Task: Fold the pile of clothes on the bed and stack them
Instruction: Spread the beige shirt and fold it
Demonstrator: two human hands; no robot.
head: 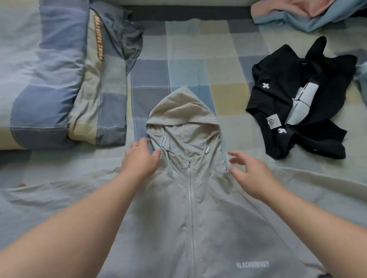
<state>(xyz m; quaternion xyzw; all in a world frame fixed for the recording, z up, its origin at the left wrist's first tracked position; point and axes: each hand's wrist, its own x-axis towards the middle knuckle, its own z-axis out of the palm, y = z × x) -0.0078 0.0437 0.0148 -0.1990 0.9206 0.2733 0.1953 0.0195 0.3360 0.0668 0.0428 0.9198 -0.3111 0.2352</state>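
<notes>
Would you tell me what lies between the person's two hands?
In the head view, the zipped neck of the pale beige hooded jacket lies between the left hand and right hand.

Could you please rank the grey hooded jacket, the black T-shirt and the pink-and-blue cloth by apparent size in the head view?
1. grey hooded jacket, nearest the camera.
2. black T-shirt.
3. pink-and-blue cloth, cropped by the frame, so unsure against the T-shirt.

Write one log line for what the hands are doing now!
hoodie: flat, zipped, unfolded | left hand: at hood edge, grip unclear | right hand: open by hood | black shirt: crumpled, apart
</notes>
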